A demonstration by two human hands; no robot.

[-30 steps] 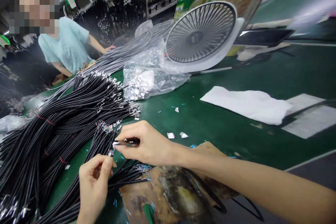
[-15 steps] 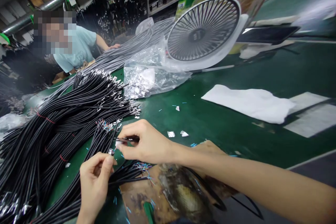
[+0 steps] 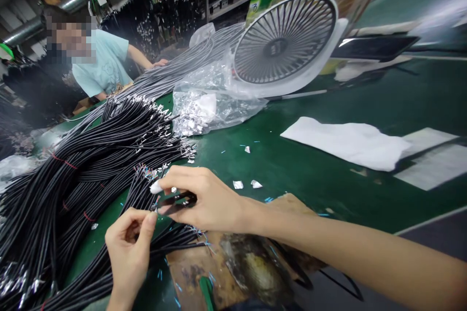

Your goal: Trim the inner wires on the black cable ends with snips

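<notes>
My left hand (image 3: 129, 245) pinches the end of a cable between thumb and forefinger. Thin wires (image 3: 157, 202) stick up from that pinch, partly blurred. Just right of it, my right hand (image 3: 204, 199) is closed around black tweezers (image 3: 178, 200), whose tips are apart beside the wire end. A white covering sits on the tip of its raised forefinger. Behind both hands lies a large bundle of black cables (image 3: 69, 175), with stripped ends and coloured wires toward me. Several bits of foil (image 3: 256, 184) lie on the green table (image 3: 328, 194) beyond my right hand.
A round fan (image 3: 284, 41) stands at the back, beside a clear plastic bag (image 3: 215, 107) of small silvery pieces. White cloth (image 3: 346, 141) lies to the right. A stained board (image 3: 189, 277) with a green-handled tool (image 3: 206, 294) is nearest me. Across the table sits another person (image 3: 104, 58).
The tweezers' tips have moved down and spread apart beside the left fingertips. My right forefinger has lifted. The silvery piece above my left fingers no longer shows clearly.
</notes>
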